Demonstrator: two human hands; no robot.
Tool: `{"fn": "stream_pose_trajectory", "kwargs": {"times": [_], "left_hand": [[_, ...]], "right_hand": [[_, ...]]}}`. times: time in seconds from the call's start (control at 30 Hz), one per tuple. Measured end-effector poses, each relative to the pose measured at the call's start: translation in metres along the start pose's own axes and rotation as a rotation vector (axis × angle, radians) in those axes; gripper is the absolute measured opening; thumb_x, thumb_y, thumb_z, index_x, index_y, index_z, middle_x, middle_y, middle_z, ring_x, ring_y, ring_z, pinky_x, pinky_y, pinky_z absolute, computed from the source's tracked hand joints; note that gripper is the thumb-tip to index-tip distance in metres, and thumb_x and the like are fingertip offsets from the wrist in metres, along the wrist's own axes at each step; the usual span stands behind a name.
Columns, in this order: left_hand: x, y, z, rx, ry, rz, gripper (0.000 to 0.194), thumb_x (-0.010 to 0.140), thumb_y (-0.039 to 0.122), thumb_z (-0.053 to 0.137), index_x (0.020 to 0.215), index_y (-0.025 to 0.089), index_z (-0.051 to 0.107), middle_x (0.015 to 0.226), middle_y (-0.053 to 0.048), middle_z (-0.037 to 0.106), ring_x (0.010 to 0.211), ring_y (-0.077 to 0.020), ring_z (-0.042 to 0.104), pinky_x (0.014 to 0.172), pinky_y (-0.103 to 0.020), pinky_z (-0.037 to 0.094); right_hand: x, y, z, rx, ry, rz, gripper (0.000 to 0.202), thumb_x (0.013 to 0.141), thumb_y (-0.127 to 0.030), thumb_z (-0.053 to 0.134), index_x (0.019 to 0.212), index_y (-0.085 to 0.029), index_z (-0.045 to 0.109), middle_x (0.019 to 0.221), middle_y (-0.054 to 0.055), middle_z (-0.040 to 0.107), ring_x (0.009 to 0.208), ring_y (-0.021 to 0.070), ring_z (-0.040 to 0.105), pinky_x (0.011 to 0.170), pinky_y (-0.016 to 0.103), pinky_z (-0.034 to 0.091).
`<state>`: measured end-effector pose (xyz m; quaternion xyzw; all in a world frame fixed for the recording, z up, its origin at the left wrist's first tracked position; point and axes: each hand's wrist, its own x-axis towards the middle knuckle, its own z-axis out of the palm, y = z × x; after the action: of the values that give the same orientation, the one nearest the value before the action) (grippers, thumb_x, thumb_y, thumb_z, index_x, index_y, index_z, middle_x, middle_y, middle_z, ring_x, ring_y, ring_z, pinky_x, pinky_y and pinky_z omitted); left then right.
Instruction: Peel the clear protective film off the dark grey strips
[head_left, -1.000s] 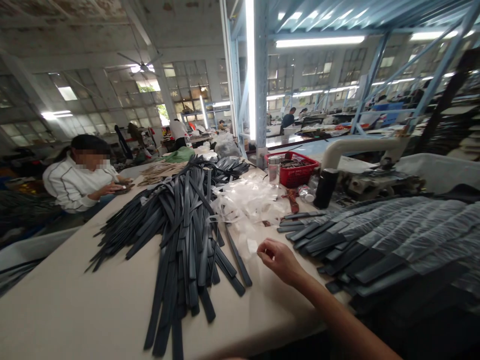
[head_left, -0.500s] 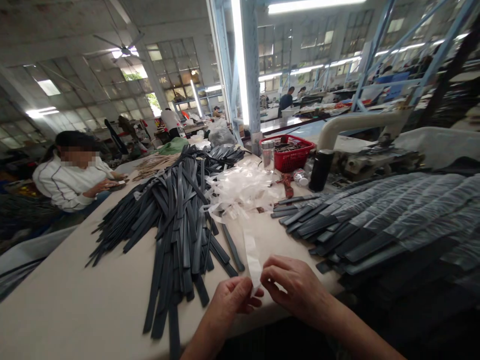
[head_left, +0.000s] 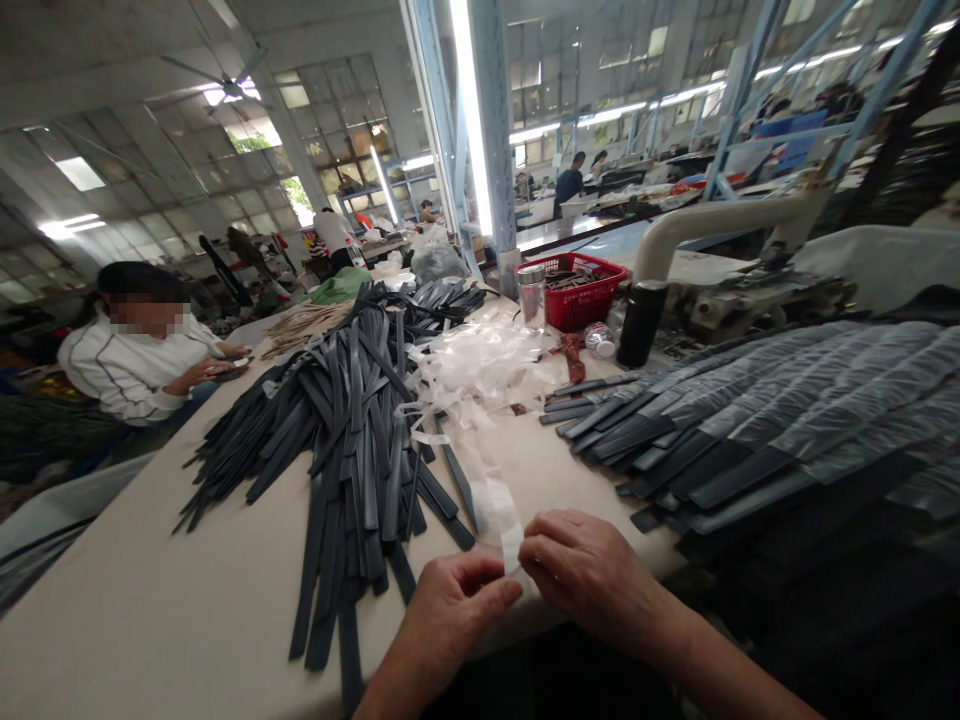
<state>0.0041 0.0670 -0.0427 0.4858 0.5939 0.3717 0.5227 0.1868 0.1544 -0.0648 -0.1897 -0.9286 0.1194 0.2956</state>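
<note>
At the bottom centre of the frame the left hand [head_left: 457, 600] and the right hand [head_left: 589, 580] meet over the near edge of the tabletop [head_left: 150, 620]. Both are curled nearly closed, fingertips pinched on the lower end of a thin clear plastic sleeve [head_left: 504, 515], which runs up and to the left from the hands and lies flat on the tabletop. Its far end reaches toward a loose heap of clear plastic sleeves [head_left: 480, 370] in the middle of the frame.

Just left of the hands a big untidy pile of dark straps [head_left: 352, 430] fans from centre frame down to the lower left, some ends hanging past the edge. On the right, rows of wrapped dark straps [head_left: 787, 420] lie overlapped in neat order. Behind them, upper right, stands a sewing machine [head_left: 735, 270], with a black cylinder [head_left: 637, 325], a red basket [head_left: 581, 290] and a glass jar [head_left: 531, 292] beside it. At the left edge a person in a white jacket [head_left: 127, 365] sits at another table.
</note>
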Motion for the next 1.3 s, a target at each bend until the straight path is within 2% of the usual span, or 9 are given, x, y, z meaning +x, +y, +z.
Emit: {"fn": "stream_pose_trajectory", "kwargs": {"times": [0.17, 0.23, 0.33, 0.47, 0.57, 0.73, 0.9, 1.07, 1.3], "left_hand": [[-0.002, -0.006, 0.007, -0.033, 0.051, -0.013, 0.027, 0.081, 0.039, 0.067, 0.085, 0.014, 0.076, 0.076, 0.0, 0.072, 0.072, -0.0177, 0.059, 0.066, -0.026, 0.04], [-0.003, -0.008, 0.009, -0.034, 0.104, -0.017, 0.028, 0.082, 0.04, 0.066, 0.078, 0.014, 0.076, 0.073, -0.001, 0.071, 0.073, -0.0179, 0.058, 0.069, -0.027, 0.041], [-0.006, -0.011, 0.013, -0.141, 0.109, -0.06, 0.031, 0.079, 0.044, 0.068, 0.075, 0.014, 0.077, 0.073, -0.005, 0.073, 0.075, -0.0198, 0.06, 0.075, -0.03, 0.045], [-0.007, -0.025, 0.022, -0.304, 0.014, -0.114, 0.048, 0.075, 0.06, 0.068, 0.079, 0.013, 0.077, 0.079, -0.009, 0.075, 0.073, -0.0201, 0.062, 0.076, -0.032, 0.047], [-0.008, -0.035, 0.026, -0.328, -0.034, -0.14, 0.052, 0.074, 0.062, 0.069, 0.081, 0.011, 0.077, 0.079, -0.011, 0.075, 0.072, -0.0198, 0.063, 0.072, -0.032, 0.046], [-0.014, -0.028, 0.022, -0.324, -0.064, -0.16, 0.045, 0.073, 0.052, 0.072, 0.097, 0.014, 0.075, 0.086, -0.009, 0.075, 0.079, -0.0215, 0.065, 0.071, -0.03, 0.043], [-0.014, -0.016, 0.017, -0.086, 0.038, -0.04, 0.031, 0.082, 0.043, 0.063, 0.074, 0.015, 0.073, 0.064, 0.0, 0.06, 0.066, -0.0163, 0.048, 0.064, -0.029, 0.034], [-0.007, -0.019, 0.017, -0.021, 0.082, -0.028, 0.031, 0.08, 0.037, 0.06, 0.063, 0.014, 0.068, 0.057, 0.003, 0.04, 0.06, -0.0131, 0.034, 0.057, -0.029, 0.025], [-0.019, -0.011, 0.005, -0.224, 0.066, -0.122, 0.046, 0.064, 0.059, 0.075, 0.077, 0.015, 0.08, 0.061, -0.004, 0.066, 0.059, -0.0151, 0.049, 0.061, -0.029, 0.034]], "right_hand": [[-0.005, -0.002, 0.003, 0.091, -0.007, 0.06, 0.017, 0.096, -0.023, 0.05, 0.085, -0.021, 0.063, 0.079, 0.003, 0.066, 0.071, 0.0174, 0.06, 0.066, 0.029, 0.04], [-0.008, -0.001, 0.004, 0.227, 0.03, 0.258, 0.014, 0.094, -0.03, 0.054, 0.101, -0.022, 0.064, 0.08, 0.002, 0.069, 0.07, 0.0173, 0.063, 0.065, 0.028, 0.043], [-0.007, 0.001, 0.007, 0.54, 0.018, 0.599, 0.045, 0.091, -0.045, 0.054, 0.129, -0.021, 0.054, 0.078, 0.001, 0.07, 0.066, 0.0185, 0.065, 0.063, 0.029, 0.047], [0.003, 0.0, 0.022, 1.075, -0.032, 0.799, 0.065, 0.082, -0.052, 0.06, 0.135, -0.015, 0.048, 0.066, -0.003, 0.062, 0.059, 0.0171, 0.062, 0.057, 0.028, 0.047], [0.011, -0.005, 0.033, 1.219, 0.026, 0.817, 0.067, 0.072, -0.044, 0.07, 0.13, -0.015, 0.052, 0.064, -0.004, 0.062, 0.055, 0.0132, 0.055, 0.054, 0.025, 0.043], [0.017, -0.011, 0.033, 1.069, 0.119, 0.723, 0.044, 0.075, -0.031, 0.066, 0.118, -0.022, 0.062, 0.071, -0.002, 0.069, 0.059, 0.0141, 0.059, 0.061, 0.028, 0.049], [0.018, -0.015, 0.03, 0.954, 0.144, 0.633, 0.037, 0.075, -0.024, 0.063, 0.112, -0.023, 0.065, 0.068, -0.004, 0.068, 0.057, 0.0138, 0.061, 0.062, 0.028, 0.05], [0.035, -0.015, 0.032, 1.373, 0.134, 0.817, 0.042, 0.07, -0.029, 0.075, 0.11, -0.019, 0.065, 0.071, -0.001, 0.071, 0.057, 0.0134, 0.062, 0.06, 0.026, 0.05], [0.102, 0.033, 0.058, 1.628, 0.197, 0.984, 0.044, 0.081, -0.024, 0.069, 0.122, -0.02, 0.055, 0.119, 0.009, 0.068, 0.082, 0.0142, 0.07, 0.073, 0.025, 0.056]]}}
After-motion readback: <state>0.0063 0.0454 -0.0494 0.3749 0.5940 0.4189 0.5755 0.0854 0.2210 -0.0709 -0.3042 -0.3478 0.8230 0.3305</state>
